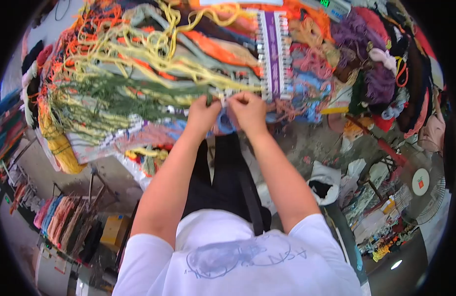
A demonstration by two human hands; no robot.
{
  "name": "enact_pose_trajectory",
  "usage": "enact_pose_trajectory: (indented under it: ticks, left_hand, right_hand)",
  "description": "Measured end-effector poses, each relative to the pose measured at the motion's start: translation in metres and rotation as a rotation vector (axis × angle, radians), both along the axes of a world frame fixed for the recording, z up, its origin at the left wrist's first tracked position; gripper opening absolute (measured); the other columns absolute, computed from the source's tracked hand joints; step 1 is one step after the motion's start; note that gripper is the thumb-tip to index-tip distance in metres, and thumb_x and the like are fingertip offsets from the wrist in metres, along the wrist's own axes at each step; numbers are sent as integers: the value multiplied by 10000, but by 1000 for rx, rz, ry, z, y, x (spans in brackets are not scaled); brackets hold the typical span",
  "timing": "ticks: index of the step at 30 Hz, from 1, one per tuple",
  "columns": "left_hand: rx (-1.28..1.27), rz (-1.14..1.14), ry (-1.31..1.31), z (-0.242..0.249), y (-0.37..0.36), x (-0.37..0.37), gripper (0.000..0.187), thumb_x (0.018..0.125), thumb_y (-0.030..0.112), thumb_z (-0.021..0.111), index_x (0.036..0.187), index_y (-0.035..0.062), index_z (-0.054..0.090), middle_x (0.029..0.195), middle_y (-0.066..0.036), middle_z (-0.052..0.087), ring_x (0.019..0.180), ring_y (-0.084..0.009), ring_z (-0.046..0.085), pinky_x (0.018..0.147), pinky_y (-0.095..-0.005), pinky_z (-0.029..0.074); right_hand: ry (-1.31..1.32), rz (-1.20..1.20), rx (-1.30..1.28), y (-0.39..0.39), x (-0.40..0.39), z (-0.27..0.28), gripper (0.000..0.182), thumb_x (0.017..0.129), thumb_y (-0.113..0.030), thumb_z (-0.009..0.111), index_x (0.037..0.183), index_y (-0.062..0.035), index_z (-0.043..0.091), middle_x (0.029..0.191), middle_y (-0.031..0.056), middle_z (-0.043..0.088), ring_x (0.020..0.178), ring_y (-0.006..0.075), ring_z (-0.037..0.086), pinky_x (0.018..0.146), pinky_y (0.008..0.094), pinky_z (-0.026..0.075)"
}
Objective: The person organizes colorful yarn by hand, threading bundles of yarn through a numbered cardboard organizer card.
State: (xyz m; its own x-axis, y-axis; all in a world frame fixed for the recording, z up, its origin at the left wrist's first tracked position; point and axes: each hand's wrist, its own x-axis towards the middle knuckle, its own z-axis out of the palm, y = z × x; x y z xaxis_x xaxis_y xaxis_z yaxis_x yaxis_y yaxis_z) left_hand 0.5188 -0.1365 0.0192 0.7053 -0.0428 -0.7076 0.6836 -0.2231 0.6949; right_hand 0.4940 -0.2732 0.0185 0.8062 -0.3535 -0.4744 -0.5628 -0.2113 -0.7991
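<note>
My left hand (204, 114) is closed in a pinch at the near edge of the yarn-covered table, with dark green yarn (139, 98) running up to its fingers. Close beside it, my right hand (248, 109) is pinched shut; what its fingertips hold is too small to make out. A small whitish piece shows between the two hands. Beyond the right hand lies a purple-and-white strip card (274, 54) with white tabs along both sides. Pale yellow yarn (188, 71) stretches across the table towards this card.
Orange yarn (215, 49) lies among the strands. Purple yarn bundles (353, 32) are piled at right, near a device with a green display (326, 4). A fan (427, 190) stands at lower right, a white sack (324, 182) on the floor. Hanging skeins (65, 217) are at lower left.
</note>
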Motion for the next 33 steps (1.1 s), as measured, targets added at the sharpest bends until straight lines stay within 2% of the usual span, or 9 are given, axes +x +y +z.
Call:
enact_pose_trajectory:
  ticks: [2, 5, 10, 15, 19, 22, 27, 30, 33]
  left_hand:
    - [-48, -18, 25, -7, 2, 0, 204, 766, 158, 611, 855, -24, 631, 691, -80, 605, 659, -117, 530, 606, -294, 449]
    - [109, -134, 51, -5, 3, 3, 204, 767, 159, 651, 853, -25, 639, 708, -39, 608, 659, -88, 521, 589, -264, 434]
    - [-173, 107, 143, 2, -4, 6, 169, 782, 123, 638, 825, -40, 629, 720, -27, 604, 641, -87, 515, 570, -261, 419]
    - [241, -82, -118, 4, -5, 2, 185, 813, 160, 578, 822, -21, 613, 668, -20, 577, 586, -105, 508, 537, -275, 412]
    - [-143, 315, 89, 51, 42, 17, 134, 832, 148, 538, 896, 40, 582, 713, -7, 547, 595, -105, 511, 512, -234, 403]
    - [-524, 601, 87, 76, 70, 20, 141, 840, 121, 436, 925, 35, 510, 902, -96, 575, 896, -202, 573, 776, -313, 461]
    - [-1003, 433, -30, 64, 74, 11, 185, 868, 164, 482, 1005, 41, 491, 875, -89, 579, 902, -247, 548, 888, -425, 423]
    - [-805, 336, 14, 66, 42, 18, 133, 873, 26, 486, 1000, 68, 487, 1106, -221, 592, 605, -192, 595, 674, -338, 515]
    - [-578, -25, 25, 47, 16, 23, 169, 834, -48, 521, 918, 62, 424, 1164, -242, 562, 569, -146, 596, 578, -300, 506]
  right_hand:
    - [24, 19, -49, 2, 3, 3, 94, 737, -106, 705, 746, -22, 665, 670, 25, 641, 591, 88, 575, 571, 244, 459]
    - [-75, 122, -192, 3, 2, 19, 103, 730, -79, 679, 807, -12, 665, 744, 70, 605, 657, 189, 598, 620, 264, 464]
    - [-249, 219, -87, -2, -11, 18, 144, 748, -63, 639, 879, -17, 675, 832, 84, 602, 720, 205, 609, 647, 277, 476]
    - [-226, 180, 8, -7, -8, 18, 172, 737, -65, 643, 906, -33, 652, 843, 78, 604, 722, 206, 615, 655, 286, 489]
    - [-242, 475, -541, -19, -1, 39, 210, 731, -109, 667, 932, -71, 619, 839, 54, 562, 751, 230, 606, 636, 346, 500]
    - [-253, 505, -626, -24, -1, 27, 163, 690, -104, 677, 850, -93, 644, 837, 48, 556, 789, 236, 594, 636, 347, 482]
    - [-400, 591, -703, -29, 4, 24, 118, 653, -69, 654, 756, -104, 608, 842, 14, 562, 914, 232, 547, 676, 361, 452]
    - [-554, 585, -646, -29, 12, 42, 125, 689, -59, 633, 794, -76, 567, 835, 39, 578, 856, 248, 563, 674, 368, 445]
    - [-442, 608, -429, -25, 13, 55, 152, 734, -55, 606, 865, -57, 530, 810, 81, 587, 785, 279, 581, 667, 376, 450]
